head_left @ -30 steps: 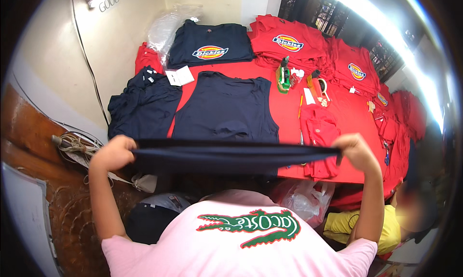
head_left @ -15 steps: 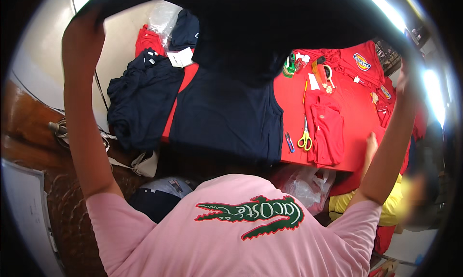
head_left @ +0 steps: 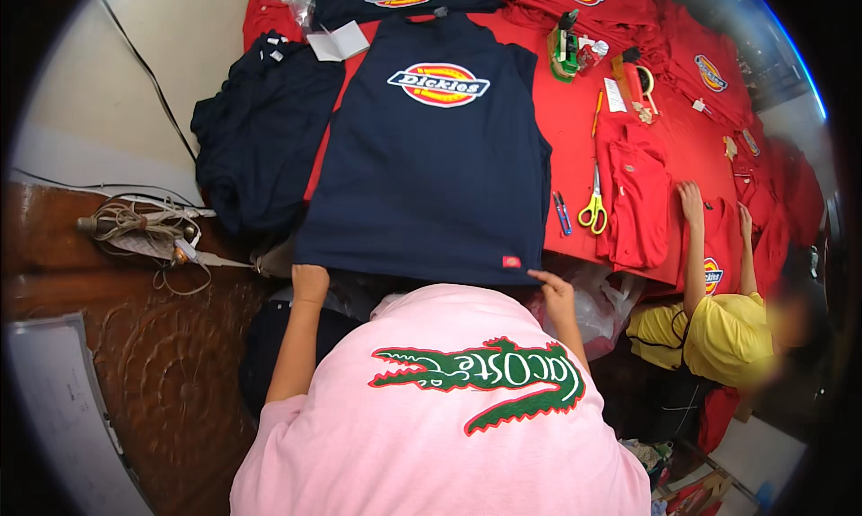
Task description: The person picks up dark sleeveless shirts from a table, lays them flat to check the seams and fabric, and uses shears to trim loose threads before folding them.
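Note:
A navy sleeveless shirt (head_left: 426, 175) lies spread on the red-covered table, with an oval red, yellow and white chest print facing up and a small red tag near its hem. At the hem's left corner my left hand (head_left: 311, 283) is closed on the cloth, its fingertips partly hidden. My right hand (head_left: 556, 291) pinches the right corner of the same hem, index finger stretched along the edge. Both hands are at the table's near edge, close to my body.
Left of the shirt lie a dark garment pile (head_left: 265, 134) and a white card (head_left: 338, 42). To the right are yellow-handled scissors (head_left: 593, 212), blue thread snips (head_left: 562, 214), a folded red shirt (head_left: 634, 193) and a green tape dispenser (head_left: 564, 53). A co-worker in yellow (head_left: 732, 336) handles a red shirt.
The navy shirt has come down from over my head onto the table, print now showing. Both hands have dropped from raised and wide to the hem. The co-worker's hands now rest on red cloth.

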The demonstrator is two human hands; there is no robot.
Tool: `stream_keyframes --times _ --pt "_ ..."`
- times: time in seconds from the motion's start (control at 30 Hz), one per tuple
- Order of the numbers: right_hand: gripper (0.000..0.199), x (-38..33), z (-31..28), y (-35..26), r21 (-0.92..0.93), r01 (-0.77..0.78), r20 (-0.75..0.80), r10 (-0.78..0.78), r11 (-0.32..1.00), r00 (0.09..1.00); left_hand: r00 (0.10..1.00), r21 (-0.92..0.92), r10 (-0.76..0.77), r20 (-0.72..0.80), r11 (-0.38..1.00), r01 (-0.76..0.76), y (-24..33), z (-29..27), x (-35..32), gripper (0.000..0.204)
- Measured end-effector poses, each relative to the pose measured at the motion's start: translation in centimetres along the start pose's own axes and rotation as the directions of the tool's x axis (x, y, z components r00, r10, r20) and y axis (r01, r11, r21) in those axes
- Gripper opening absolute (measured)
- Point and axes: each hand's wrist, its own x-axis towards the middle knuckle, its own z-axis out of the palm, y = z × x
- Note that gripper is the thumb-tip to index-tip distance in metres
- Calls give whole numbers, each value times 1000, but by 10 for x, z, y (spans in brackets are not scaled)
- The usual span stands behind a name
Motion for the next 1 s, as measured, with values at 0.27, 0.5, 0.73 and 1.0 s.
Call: stream_keyframes --times 0.27,0.5,0.73,1.0 --pt "32 -52 16 58 100 -376 228 346 921 910 953 -7 -106 283 994 112 -1 12 -94 41" --pt "15 59 -9 -30 -60 -16 182 27 998 983 849 -409 -87 521 848 338 -4 -15 -9 36" --pt "30 272 18 -122 -210 221 -239 -269 953 933 960 -666 -256 116 697 267 5 -33 229 24" --pt "26 311 56 -181 -133 144 110 -130 981 985 974 -689 -217 66 696 202 1 12 354 43"
